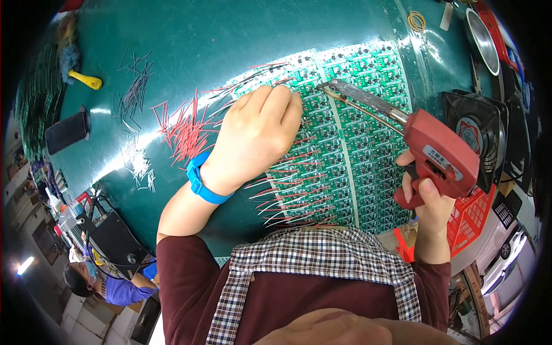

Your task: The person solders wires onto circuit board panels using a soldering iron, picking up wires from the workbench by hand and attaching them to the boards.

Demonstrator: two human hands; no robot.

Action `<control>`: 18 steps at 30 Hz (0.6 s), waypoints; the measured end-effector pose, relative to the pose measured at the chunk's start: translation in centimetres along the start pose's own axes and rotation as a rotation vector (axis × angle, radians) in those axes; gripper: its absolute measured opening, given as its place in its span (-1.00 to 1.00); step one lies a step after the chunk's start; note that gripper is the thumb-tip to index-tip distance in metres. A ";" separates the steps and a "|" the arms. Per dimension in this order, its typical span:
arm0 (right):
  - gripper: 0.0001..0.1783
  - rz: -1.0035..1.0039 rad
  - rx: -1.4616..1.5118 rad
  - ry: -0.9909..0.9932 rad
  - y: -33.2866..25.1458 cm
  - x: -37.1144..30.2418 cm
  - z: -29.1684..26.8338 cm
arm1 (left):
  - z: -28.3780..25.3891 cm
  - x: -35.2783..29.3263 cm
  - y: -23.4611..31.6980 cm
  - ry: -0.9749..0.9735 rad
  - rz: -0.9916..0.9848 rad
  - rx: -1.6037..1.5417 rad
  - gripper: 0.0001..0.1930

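Observation:
My right hand (pixel 428 201) grips a red soldering gun (pixel 443 152) by its handle. The gun's metal tip reaches left over the panel of green circuit boards (pixel 368 144), close to my left hand's fingers. My left hand (pixel 259 126), with a blue band at the wrist, rests over the panel's left part. Its fingers are curled and closed, and the fingertips are hidden beneath, so what they pinch cannot be seen. Red and white wires (pixel 293 201) stick out from the panel's left edge below that hand. Dark and red wires (pixel 259 75) lie beyond its knuckles.
Loose red wires (pixel 187 129), black wires (pixel 135 86) and white wires (pixel 137 158) lie in piles on the green mat (pixel 190 34). Left of them are a phone (pixel 67 131) and a yellow-handled brush (pixel 86 79). A fan (pixel 477 135) stands at right. Another person (pixel 118 287) sits at lower left.

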State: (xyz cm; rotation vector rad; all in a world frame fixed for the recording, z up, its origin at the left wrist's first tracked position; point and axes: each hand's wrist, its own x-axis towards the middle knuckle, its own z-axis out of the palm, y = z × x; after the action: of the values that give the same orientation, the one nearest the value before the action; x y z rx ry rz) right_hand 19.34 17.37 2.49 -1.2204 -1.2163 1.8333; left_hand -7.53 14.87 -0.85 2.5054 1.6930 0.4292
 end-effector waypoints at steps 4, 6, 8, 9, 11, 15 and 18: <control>-0.40 -0.011 0.014 -0.006 0.1 -0.2 -0.1 | 0.1 0.1 0.0 0.013 -0.006 -0.005 -0.72; -0.40 -0.003 0.024 -0.004 0.1 -0.5 -0.2 | 0.2 0.1 -0.1 0.040 -0.017 -0.010 -0.73; -0.40 0.006 0.035 -0.004 0.1 -0.7 -0.2 | 0.8 0.3 -0.7 0.163 0.038 0.012 -0.78; -0.40 0.017 0.040 -0.010 0.2 -0.8 -0.3 | 1.1 0.5 -0.8 0.288 0.096 0.028 -0.82; -0.40 0.030 0.045 -0.013 0.4 -1.1 -0.4 | 0.1 0.2 -0.1 0.177 0.077 -0.006 -0.82; -0.45 0.092 0.038 -0.024 0.4 -1.2 -0.3 | 0.1 -0.5 0.7 0.059 0.079 -0.051 -0.79; -0.48 0.105 0.036 -0.034 0.5 -1.2 0.0 | 0.1 -0.6 0.7 0.066 0.072 -0.037 -0.78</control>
State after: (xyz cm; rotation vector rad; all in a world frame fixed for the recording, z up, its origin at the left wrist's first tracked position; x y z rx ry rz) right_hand 19.82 16.22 2.47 -1.2595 -1.1516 1.9509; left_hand -7.10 14.08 -0.92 2.5588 1.6053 0.5507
